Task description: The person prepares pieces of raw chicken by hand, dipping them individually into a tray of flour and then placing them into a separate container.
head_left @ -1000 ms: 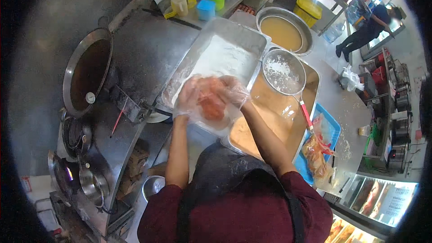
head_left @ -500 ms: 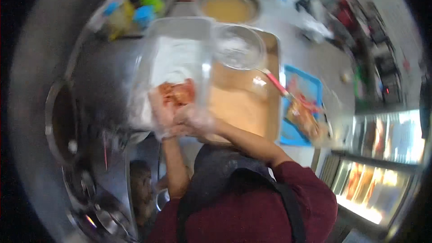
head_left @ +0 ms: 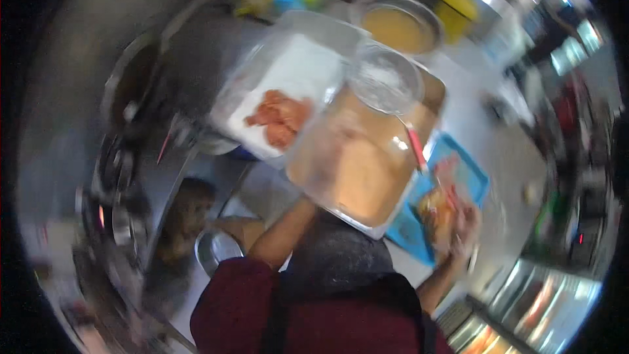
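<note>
My left hand (head_left: 337,147) is smeared by motion over a deep metal pan (head_left: 377,228) holding a light-brown layer; its fingers do not show clearly. Pieces of reddish raw meat (head_left: 282,118) lie in white powder inside a clear plastic tub (head_left: 239,85), left of that hand. On the right, my right hand (head_left: 465,226) closes on the side of a clear plastic bag (head_left: 436,216) with orange-brown contents. The bag sits on a blue tray (head_left: 473,180), beside reddish scraps. Blur hides the exact grip.
A round sieve (head_left: 383,82) with white powder and a red handle (head_left: 417,147) rests across the pan. Behind it stands a metal bowl (head_left: 400,23) of yellowish liquid. A yellow container (head_left: 455,10) is at the back, a metal pot (head_left: 217,249) low at the left.
Both hands were together at the meat in the tub. They have let go and parted: my left hand moved over the pan, my right to the plastic bag. The whole view has turned.
</note>
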Available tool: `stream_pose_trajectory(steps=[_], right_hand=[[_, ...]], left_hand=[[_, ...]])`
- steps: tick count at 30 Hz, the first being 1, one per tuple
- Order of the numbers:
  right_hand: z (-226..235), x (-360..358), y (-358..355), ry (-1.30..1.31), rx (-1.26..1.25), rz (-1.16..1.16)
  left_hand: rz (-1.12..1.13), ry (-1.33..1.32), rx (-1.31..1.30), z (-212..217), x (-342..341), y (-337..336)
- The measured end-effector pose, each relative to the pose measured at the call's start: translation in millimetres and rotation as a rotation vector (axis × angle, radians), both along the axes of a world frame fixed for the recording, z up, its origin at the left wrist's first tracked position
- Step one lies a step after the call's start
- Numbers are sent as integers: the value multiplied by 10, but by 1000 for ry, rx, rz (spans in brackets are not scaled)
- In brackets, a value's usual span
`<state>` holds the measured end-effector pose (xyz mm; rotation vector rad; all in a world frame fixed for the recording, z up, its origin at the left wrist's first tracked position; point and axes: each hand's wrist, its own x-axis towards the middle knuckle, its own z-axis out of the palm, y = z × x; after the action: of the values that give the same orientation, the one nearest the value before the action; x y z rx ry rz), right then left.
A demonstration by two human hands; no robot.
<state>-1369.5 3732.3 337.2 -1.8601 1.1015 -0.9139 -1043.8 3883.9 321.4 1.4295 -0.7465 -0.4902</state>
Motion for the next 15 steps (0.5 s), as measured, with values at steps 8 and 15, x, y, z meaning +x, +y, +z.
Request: stream_pose_trajectory(steps=[8,15], right_hand=[[-1563,-1192,-1273,1082,-250,181],[-2396,-1527,-2435,136,-49,140]], left_hand=[[-349,346,-230,-432,-1949,-516],[-311,-20,226,-600,-2646,-906]])
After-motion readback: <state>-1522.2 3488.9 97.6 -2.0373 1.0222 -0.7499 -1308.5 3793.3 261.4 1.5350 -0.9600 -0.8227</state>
